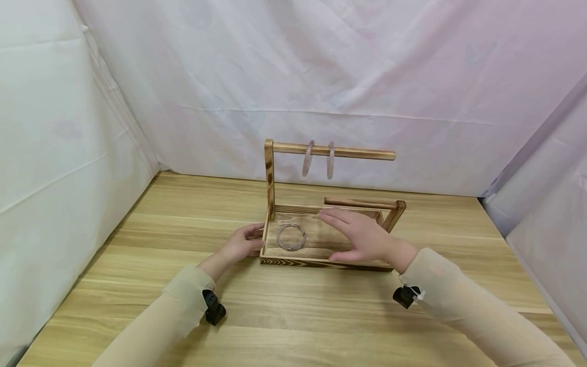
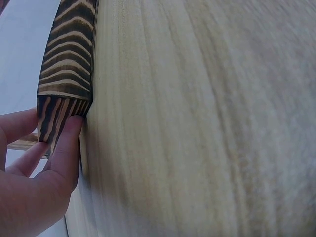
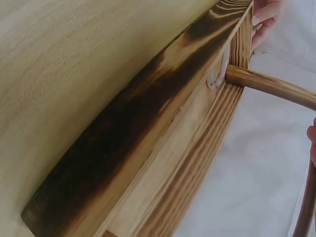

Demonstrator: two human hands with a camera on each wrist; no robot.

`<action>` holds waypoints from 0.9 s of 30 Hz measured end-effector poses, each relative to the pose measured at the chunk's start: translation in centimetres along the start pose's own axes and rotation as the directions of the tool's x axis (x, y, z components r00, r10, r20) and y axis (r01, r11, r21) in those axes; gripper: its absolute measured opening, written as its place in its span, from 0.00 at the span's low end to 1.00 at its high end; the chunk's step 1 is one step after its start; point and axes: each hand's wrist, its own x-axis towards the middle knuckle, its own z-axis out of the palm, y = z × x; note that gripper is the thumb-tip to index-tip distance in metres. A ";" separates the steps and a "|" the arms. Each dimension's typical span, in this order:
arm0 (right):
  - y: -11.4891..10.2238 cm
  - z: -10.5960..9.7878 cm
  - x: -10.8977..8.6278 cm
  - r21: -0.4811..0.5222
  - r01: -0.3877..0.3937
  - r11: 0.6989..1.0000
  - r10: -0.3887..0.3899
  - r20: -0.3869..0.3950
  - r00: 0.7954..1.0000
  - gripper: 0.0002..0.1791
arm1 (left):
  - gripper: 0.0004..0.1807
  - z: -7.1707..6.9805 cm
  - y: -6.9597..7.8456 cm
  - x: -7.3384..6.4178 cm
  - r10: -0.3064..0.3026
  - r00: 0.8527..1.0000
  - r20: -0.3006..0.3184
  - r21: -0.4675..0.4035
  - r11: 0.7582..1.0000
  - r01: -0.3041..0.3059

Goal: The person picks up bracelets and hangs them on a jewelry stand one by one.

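Observation:
A wooden bangle stand has a shallow tray (image 1: 316,264) for its base, with an upper bar (image 1: 362,153) on a tall left post and a lower bar (image 1: 357,203) on a short right post. Two pale pink-purple bangles (image 1: 330,160) hang from the upper bar. One greyish translucent bangle (image 1: 291,248) lies flat on the tray floor, toward the left. My left hand (image 1: 240,243) touches the tray's left end, fingertips and thumb against its outer face (image 2: 52,116). Over the right half of the tray, my right hand (image 1: 364,235) is held with fingers extended and nothing in it.
The stand sits on a wood-grain table (image 1: 284,311). Pale floral cloth (image 1: 293,76) hangs behind the table, and more cloth closes off the left and right sides. Both wrists wear small black cameras (image 1: 213,307).

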 end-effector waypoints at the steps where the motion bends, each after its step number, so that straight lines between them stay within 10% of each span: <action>1: 0.0 0.1 0.0 -0.003 -0.004 1.000 0.004 0.003 1.000 0.44 | 0.31 0.0 0.0 0.0 0.001 1.000 0.000 0.000 1.000 -0.001; 10: 0.0 1.3 0.8 -0.006 -0.084 0.996 0.084 0.084 0.993 0.46 | 0.31 -0.1 -0.2 0.2 -0.001 1.000 0.002 -0.006 1.000 0.001; 27: 0.5 3.7 2.7 0.013 -0.282 0.959 0.264 0.317 0.911 0.44 | 0.31 -0.1 -0.2 0.2 0.004 1.000 0.000 -0.027 1.000 -0.004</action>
